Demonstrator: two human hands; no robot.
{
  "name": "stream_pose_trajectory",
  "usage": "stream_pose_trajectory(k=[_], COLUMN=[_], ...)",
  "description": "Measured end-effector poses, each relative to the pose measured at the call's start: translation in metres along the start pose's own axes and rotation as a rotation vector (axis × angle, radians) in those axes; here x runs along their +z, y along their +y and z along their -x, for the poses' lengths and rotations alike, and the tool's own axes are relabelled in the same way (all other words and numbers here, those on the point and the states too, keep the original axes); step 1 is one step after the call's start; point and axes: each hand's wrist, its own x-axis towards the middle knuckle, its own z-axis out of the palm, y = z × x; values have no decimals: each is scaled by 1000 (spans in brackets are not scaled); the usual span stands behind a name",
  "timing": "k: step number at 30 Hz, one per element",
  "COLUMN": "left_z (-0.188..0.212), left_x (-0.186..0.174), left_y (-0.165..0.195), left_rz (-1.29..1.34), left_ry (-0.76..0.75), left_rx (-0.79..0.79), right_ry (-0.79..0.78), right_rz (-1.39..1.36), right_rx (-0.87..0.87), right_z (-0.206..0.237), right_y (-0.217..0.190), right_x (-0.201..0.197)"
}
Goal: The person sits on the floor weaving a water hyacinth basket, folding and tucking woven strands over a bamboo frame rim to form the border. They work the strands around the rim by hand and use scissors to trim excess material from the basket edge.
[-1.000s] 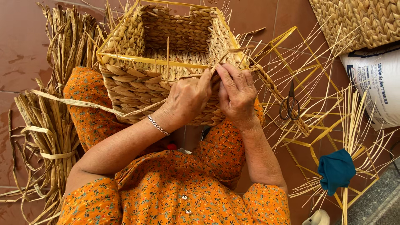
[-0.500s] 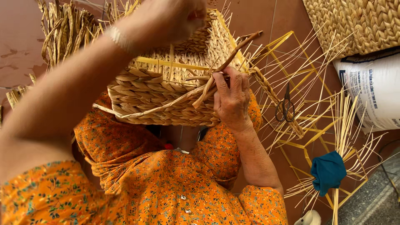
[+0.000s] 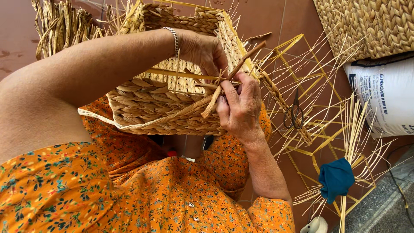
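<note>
A half-woven straw basket (image 3: 172, 108) rests tilted on the person's lap, its open mouth facing away over the orange floral dress (image 3: 129, 194). The left hand (image 3: 202, 51), a silver bracelet (image 3: 174, 39) at its wrist, reaches over the basket's rim and grips the near corner. The right hand (image 3: 239, 108) pinches a flat reed strand (image 3: 228, 82) against that same corner, just beside the left hand's fingers. On the brown tiled floor (image 3: 17, 39) to the right lie scissors (image 3: 294, 114) among loose yellow reeds, with a teal cloth (image 3: 336, 179) nearer, a white sack (image 3: 384, 99) and 1 finished woven basket (image 3: 366, 26) beyond
</note>
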Motion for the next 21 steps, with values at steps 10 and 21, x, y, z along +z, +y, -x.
stream_pose_trajectory(k=[10,21], left_z=[-17,2], left_x=[-2,-43], left_y=[-11,-35], left_rz=[-890,-1249], left_ry=[305,428], left_rx=[-280,-805], right_ry=[3,165], right_rz=[-282,-317], right_rx=[-23,120], right_z=[-1,-11], right_y=[12,21], right_x=[-18,3])
